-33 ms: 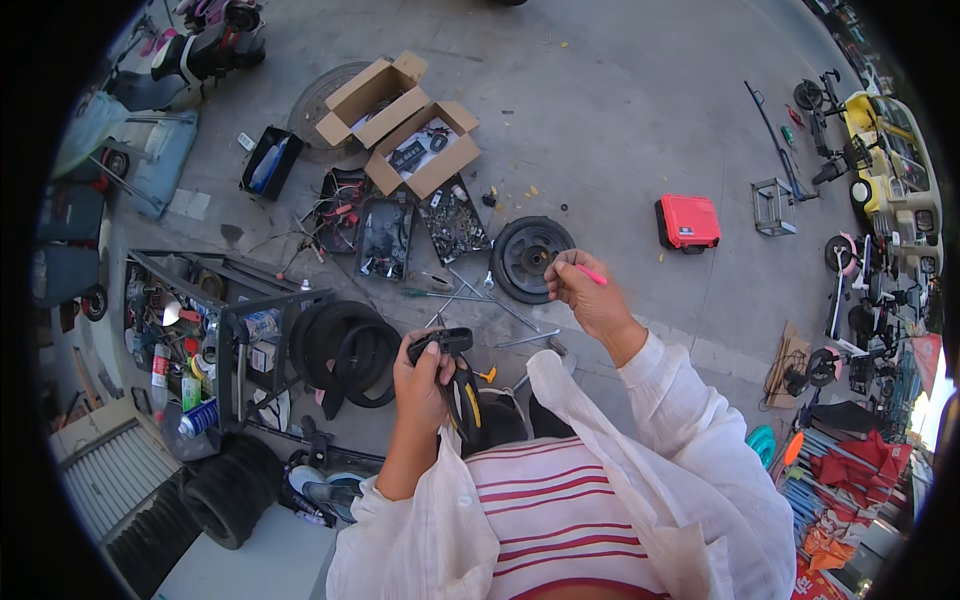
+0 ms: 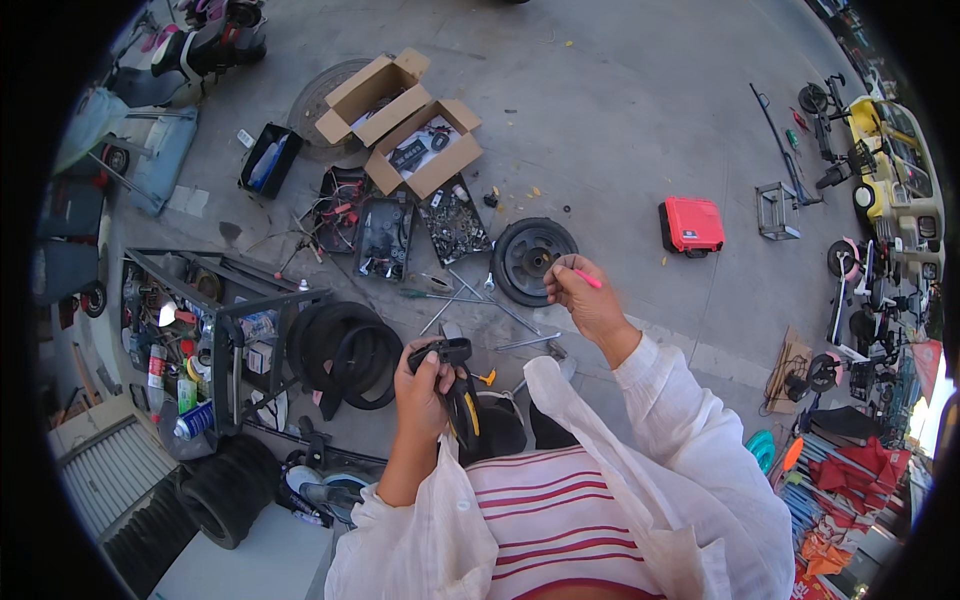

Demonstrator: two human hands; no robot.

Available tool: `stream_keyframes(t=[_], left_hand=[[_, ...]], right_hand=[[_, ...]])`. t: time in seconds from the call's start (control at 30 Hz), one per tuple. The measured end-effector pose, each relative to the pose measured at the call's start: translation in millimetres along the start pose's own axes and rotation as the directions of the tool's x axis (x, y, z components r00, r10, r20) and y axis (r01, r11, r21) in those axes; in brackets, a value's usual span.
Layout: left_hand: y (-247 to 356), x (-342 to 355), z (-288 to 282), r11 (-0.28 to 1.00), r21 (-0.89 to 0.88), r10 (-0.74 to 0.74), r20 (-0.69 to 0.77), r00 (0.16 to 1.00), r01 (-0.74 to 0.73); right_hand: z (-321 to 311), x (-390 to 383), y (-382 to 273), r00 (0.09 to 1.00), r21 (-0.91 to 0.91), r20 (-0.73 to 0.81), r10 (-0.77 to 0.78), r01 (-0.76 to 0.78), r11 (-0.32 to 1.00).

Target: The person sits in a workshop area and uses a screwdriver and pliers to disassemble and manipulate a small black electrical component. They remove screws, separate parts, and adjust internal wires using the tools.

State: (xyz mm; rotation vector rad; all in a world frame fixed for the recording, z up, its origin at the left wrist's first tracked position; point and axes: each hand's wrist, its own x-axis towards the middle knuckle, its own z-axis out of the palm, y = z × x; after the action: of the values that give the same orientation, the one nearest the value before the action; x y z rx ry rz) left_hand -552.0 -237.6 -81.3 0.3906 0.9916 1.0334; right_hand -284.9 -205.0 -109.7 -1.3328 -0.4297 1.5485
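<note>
My left hand [image 2: 424, 390] is closed round a black looped piece [image 2: 452, 350], held in front of my belly. Black and yellow straps or cables [image 2: 468, 405] hang down below it; I cannot make out its exact kind. Out to the right, my right hand [image 2: 590, 300] pinches a slim pink-handled tool [image 2: 587, 279] between thumb and fingers. Its tip is too small to tell. Just beyond that hand, a small wheel with a black tyre [image 2: 532, 262] lies flat on the ground. Several long metal tools [image 2: 505, 312] are spread between the wheel and my left hand.
Two open cardboard boxes [image 2: 445, 172] stand beyond trays of parts [image 2: 385, 236]. To the left are loose black tyres [image 2: 345, 350] and a metal-framed rack [image 2: 232, 330] with bottles. A red case [image 2: 692, 225] sits at right, near a small metal frame [image 2: 777, 212].
Both hands keep hold of the same things. The right hand and its pink tool have shifted very slightly left, and the black piece in the left hand has tilted a little.
</note>
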Motion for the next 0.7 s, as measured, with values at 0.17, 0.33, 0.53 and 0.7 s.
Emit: stream_keyframes(t=[0.17, 0.33, 0.53, 0.7], left_hand=[[-110, 38, -42, 0.990, -0.061, -0.135, -0.128, 0.982, 0.128], [-189, 51, -67, 0.966, -0.116, -0.244, -0.133, 0.961, 0.230], [-240, 78, -99, 0.961, -0.088, -0.273, -0.164, 0.948, 0.262], [-293, 105, -144, 0.954, -0.135, -0.291, -0.226, 0.930, 0.266]], right_hand=[[-67, 101, 130, 0.980, -0.096, -0.181, 0.088, -0.106, 0.990], [-128, 140, 206, 0.947, -0.170, -0.298, 0.123, -0.179, 0.969], [-192, 158, 271, 0.916, -0.457, -0.396, 0.056, -0.250, 0.853], [-162, 207, 347, 0.987, -0.785, 0.005, -0.161, 0.104, 0.610]])
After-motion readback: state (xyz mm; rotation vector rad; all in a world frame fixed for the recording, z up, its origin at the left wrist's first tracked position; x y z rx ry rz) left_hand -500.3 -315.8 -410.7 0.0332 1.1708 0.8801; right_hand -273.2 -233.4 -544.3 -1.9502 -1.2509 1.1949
